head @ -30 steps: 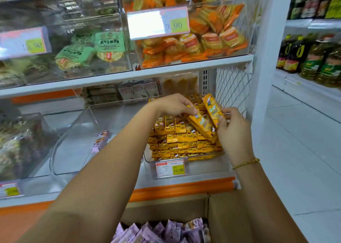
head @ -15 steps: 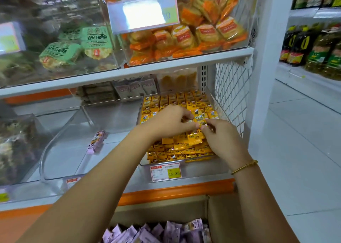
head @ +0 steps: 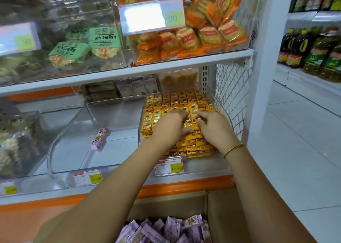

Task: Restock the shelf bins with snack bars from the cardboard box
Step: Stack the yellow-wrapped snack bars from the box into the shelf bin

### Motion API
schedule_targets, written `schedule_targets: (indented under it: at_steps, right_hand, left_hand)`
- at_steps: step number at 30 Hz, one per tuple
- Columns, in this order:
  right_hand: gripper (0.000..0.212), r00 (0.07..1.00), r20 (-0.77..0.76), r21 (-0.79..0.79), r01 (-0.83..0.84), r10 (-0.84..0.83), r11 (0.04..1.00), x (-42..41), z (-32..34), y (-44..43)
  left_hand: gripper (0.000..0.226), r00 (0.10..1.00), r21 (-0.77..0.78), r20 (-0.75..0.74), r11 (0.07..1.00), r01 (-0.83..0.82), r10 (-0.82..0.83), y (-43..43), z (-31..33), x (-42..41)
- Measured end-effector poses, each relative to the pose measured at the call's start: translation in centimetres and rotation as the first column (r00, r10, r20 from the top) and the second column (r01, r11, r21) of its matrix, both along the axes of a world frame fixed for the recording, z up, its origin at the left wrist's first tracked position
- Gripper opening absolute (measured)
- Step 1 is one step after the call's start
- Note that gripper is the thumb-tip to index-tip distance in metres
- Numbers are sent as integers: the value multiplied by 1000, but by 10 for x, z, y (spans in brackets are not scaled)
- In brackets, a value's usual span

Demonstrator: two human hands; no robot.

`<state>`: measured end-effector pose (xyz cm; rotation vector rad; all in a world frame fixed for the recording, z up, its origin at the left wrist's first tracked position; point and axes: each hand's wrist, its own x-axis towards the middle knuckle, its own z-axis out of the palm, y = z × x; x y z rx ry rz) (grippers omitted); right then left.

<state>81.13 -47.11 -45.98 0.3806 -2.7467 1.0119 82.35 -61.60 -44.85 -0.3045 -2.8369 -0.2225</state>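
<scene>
My left hand (head: pixel 171 127) and right hand (head: pixel 215 130) rest bent-fingered on the yellow snack bars (head: pixel 191 146) in the centre-right bin (head: pixel 206 162); I cannot tell whether they grip. The wrappers look light and slick, likely crushable, so I'd pinch mid-length, gently.

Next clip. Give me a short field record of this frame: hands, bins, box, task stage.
left hand: rests on the yellow bars, fingers bent; a pinch is unclear
right hand: same, close beside the left
right bin: packed with rows of yellow bars
neighbouring bin: one purple bar lying inside
cardboard box: below the shelf, holds purple packets
stage: right bin looks full; purple packets not yet shelved
</scene>
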Motion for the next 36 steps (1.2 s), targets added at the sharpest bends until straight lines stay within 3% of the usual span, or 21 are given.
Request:
schedule_targets:
  at_steps: [4, 8, 11, 13, 17, 21, 24, 26, 29, 32, 34, 36]
  right_hand:
    - [44, 1000, 11, -42, -22, 23, 999, 9, -2, 1]
    - [24, 986, -164, -250, -43, 2, 967, 30, -7, 10]
    - [27, 976, -209, -241, -105, 54, 965, 47, -8, 16]
    - [41, 967, -196, -143, -194, 165, 970, 59, -8, 14]
    - [45, 877, 36, -15, -479, 479, 878, 88, -15, -7]
    - [36, 663, 440, 27, -684, 606, 729, 110, -52, -36]
    - [17, 505, 631, 31, -775, 589, 631, 126, -96, -50]
    - [12, 440, 711, 20, -792, 548, 610, 138, -128, -55]
    - [19, 339, 812, -6, -810, 476, 587, 155, -173, -57]
    - [21, 183, 885, -131, -784, 428, 607, 174, -207, -61]
    - [26, 89, 908, -204, -759, 409, 618, 187, -225, -68]
    - [36, -1, 918, -277, -718, 397, 639, 198, -241, -80]
  left_hand:
    - [57, 995, 74, -50, 994, -78, 82, 3, -6, 1]
    - [62, 990, 221, -100, 972, -80, 104, 11, -2, 27]
    - [22, 979, 429, -186, 903, 2, 86, 3, 0, 79]
    - [19, 975, 506, -191, 863, -5, 117, -10, -9, 116]
    - [27, 980, 629, -29, 766, -137, 199, -46, -55, 176]
    - [31, 935, 595, 278, 725, -347, 220, -80, -117, 216]
    - [32, 805, 435, 571, 774, -460, 158, -100, -158, 248]
    - [30, 726, 403, 677, 765, -503, 121, -112, -176, 270]
    - [30, 595, 286, 793, 782, -554, 132, -134, -200, 292]
    - [27, 349, 160, 935, 795, -585, 68, -152, -218, 306]
    - [28, 210, 74, 977, 847, -527, 45, -153, -227, 310]
    - [27, 127, 0, 990, 901, -433, 61, -150, -232, 306]
